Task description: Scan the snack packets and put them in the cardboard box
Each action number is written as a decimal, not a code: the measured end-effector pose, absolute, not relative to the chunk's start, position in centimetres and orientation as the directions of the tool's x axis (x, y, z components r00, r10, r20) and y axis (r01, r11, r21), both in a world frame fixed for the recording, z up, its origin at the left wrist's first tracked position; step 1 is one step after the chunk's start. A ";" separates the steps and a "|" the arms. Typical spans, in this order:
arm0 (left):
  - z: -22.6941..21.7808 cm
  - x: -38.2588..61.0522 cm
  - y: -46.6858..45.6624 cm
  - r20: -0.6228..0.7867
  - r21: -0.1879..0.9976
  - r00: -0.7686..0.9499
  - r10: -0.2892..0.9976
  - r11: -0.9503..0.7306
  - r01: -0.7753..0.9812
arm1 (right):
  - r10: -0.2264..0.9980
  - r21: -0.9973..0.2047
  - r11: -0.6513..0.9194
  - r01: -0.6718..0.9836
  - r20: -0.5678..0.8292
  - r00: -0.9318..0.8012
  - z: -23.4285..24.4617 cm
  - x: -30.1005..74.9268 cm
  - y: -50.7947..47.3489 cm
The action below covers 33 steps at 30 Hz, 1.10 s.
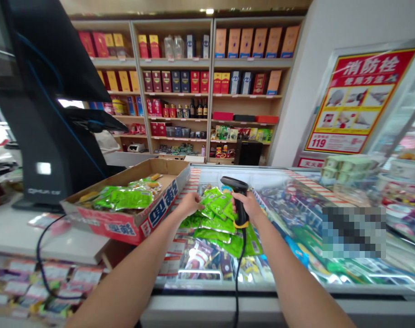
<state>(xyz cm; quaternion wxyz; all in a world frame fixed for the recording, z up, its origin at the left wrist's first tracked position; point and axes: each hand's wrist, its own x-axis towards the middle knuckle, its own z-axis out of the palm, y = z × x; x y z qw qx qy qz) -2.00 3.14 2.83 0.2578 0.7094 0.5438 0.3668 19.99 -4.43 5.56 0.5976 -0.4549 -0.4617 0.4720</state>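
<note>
My right hand (pixel 250 206) is closed round the grip of a black barcode scanner (pixel 237 193) with a yellow band, its cable hanging down toward me. My left hand (pixel 190 201) pinches the edge of a green snack packet (pixel 217 204) held just left of the scanner head. Under both hands a pile of similar green packets (pixel 214 232) lies on the glass lid of a chest freezer (pixel 296 214). To the left, an open cardboard box (pixel 139 218) with red and blue print holds more green packets (pixel 125 197).
A black checkout terminal (pixel 46 136) stands on the white counter (pixel 19 232) at left, a cable looping off it. Wooden shelves (pixel 210 91) of boxed goods and bottles fill the back wall. A red and yellow poster (pixel 358 100) hangs at right, with stacked tubs (pixel 347 166) below.
</note>
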 end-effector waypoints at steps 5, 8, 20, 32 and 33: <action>3.8 -2.7 3.3 0.430 0.814 -0.086 0.899 -0.345 0.468 | 0.986 -0.981 0.149 -0.122 0.137 0.099 5.6 19.9 -4.8; 4.3 -3.3 3.3 0.460 0.818 -0.155 0.874 -0.350 0.457 | 0.988 -0.987 0.133 -0.087 0.125 0.086 5.7 19.8 -4.9; 4.7 -2.7 1.7 0.569 0.753 -0.204 0.796 -0.405 0.518 | 0.990 -0.989 0.132 0.063 0.129 -0.053 5.6 19.7 -5.3; 5.1 -2.6 1.1 0.601 0.712 -0.170 0.781 -0.426 0.558 | 0.992 -0.990 0.118 0.083 0.113 -0.060 5.7 19.7 -5.3; 5.1 -2.6 1.1 0.599 0.711 -0.170 0.782 -0.423 0.561 | 0.992 -0.990 0.118 0.082 0.114 -0.057 5.8 19.7 -5.4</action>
